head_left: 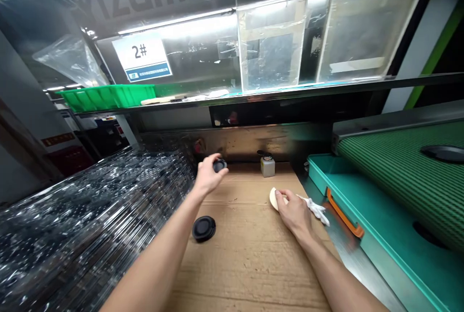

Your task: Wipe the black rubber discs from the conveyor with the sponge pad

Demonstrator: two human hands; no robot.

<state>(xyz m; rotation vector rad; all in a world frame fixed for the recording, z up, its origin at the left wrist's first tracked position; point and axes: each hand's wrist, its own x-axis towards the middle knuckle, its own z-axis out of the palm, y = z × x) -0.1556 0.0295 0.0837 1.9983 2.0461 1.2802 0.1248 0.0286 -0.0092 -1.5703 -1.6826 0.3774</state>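
Observation:
Between the fingers of my left hand (209, 177) is a small round black plastic part (219, 165), held above the far left of the cardboard sheet (250, 254). My right hand (293, 208) grips a pale cream round pad (273, 199) close to the cardboard's right side. White cloth (316, 209), perhaps a glove, lies just beyond that hand. A larger round black part (204, 228) rests on the cardboard near my left forearm. Toward the back stands a small squarish bottle (268, 165) with pale contents and a dark top.
Stacked clear plastic trays (119, 215) fill the left side. To the right, a teal bin (377, 254) with an orange handle sits beside a green conveyor belt (406, 157) carrying a black part (444, 153). A green tray (108, 98) stands on the metal ledge above.

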